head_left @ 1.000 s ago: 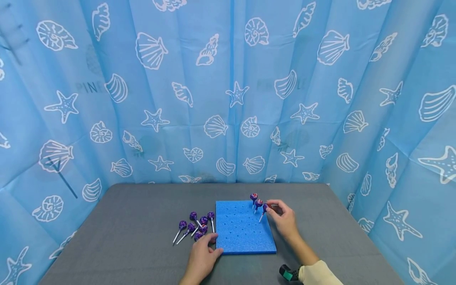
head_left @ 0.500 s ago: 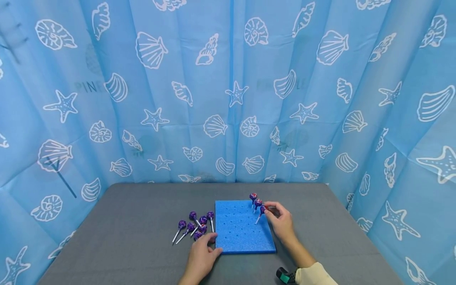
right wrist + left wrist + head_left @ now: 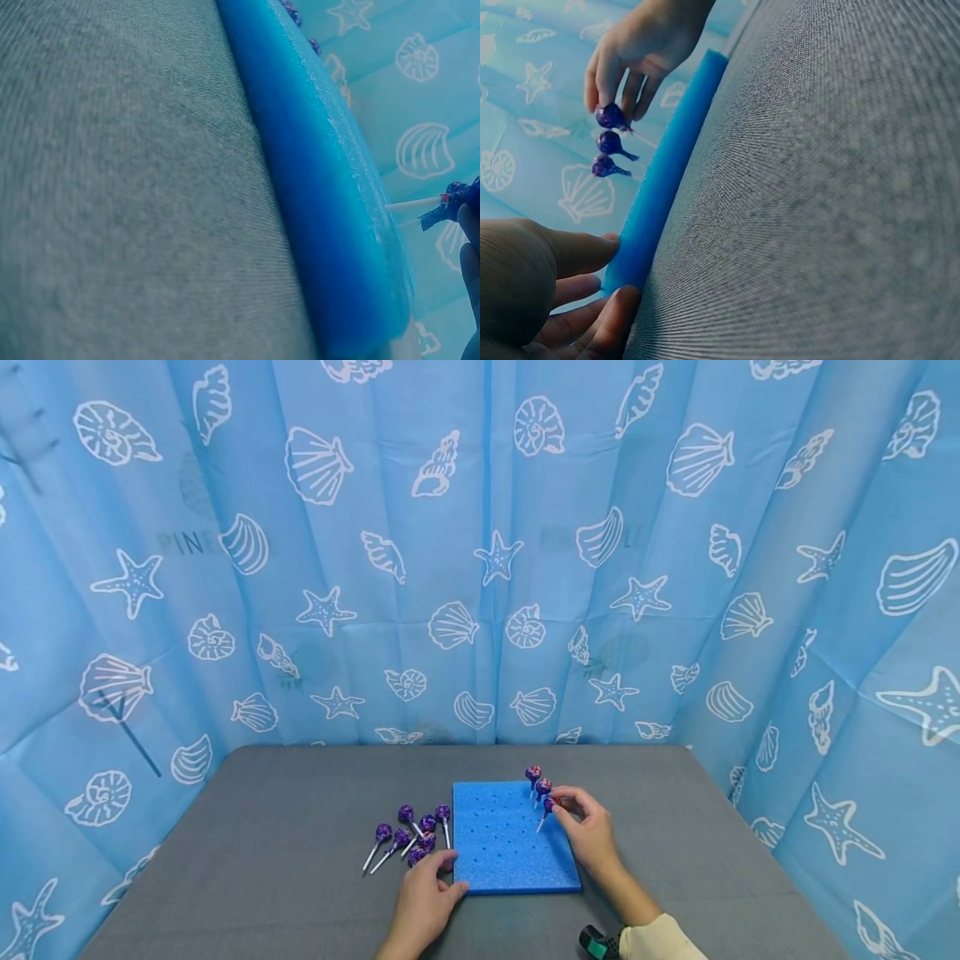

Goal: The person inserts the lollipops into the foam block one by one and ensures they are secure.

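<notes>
A square blue foam board (image 3: 495, 860) with rows of small holes lies on the table. My left hand (image 3: 426, 900) grips its near left corner between thumb and fingers, as the left wrist view also shows. My right hand (image 3: 592, 833) pinches a purple-wrapped lollipop (image 3: 550, 804) by its head over the board's right side. Its white stick (image 3: 416, 204) slants down to the foam in the right wrist view. Right behind it, two more lollipops (image 3: 543, 787) stand in the board with heads up, in a row toward the far edge.
Several loose lollipops (image 3: 383, 832) lie in a cluster left of the board, the closest of them by my left fingers. The grey cloth-covered table (image 3: 300, 827) ends at a blue curtain (image 3: 480, 610) with white shell prints. A dark wristband (image 3: 597, 943) shows near my right sleeve.
My right hand has moved slightly left with the lollipop, and its stick's lower end has shifted left over the board. The left hand stays on the board's corner.
</notes>
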### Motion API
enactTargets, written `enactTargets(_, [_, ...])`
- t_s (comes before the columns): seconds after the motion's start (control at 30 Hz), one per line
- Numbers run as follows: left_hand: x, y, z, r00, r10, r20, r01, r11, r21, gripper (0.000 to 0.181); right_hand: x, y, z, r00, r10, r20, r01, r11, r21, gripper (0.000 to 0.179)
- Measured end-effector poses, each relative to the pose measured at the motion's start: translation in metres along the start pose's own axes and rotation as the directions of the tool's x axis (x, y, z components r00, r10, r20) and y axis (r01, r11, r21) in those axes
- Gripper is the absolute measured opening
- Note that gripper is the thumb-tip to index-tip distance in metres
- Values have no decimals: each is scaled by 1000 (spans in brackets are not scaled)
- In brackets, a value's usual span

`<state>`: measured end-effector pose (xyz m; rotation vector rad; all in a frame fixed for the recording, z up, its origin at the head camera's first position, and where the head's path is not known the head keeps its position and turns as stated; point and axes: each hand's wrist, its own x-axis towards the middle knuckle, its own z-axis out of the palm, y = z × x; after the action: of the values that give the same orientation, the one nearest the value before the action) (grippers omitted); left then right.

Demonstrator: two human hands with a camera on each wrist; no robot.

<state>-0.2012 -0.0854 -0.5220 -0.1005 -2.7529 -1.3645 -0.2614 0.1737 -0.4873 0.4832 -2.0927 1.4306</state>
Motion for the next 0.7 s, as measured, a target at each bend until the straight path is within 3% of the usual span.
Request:
enactTargets(0.17, [0,0,0,1000,-8,1,8,1000,-3,43,1,-16,0,999,-35,10,35,999,-17,15])
enactTargets(0.43, [1,0,1,1000,-16,-4,16,1000,3,43,0,-19,1,999,-37,8,37,998,-52,14])
enactTargets(0.7, [1,0,1,1000,-19,4,19,1000,7,42,-2,-4,4,1000,-24,14,24,998,-58,15])
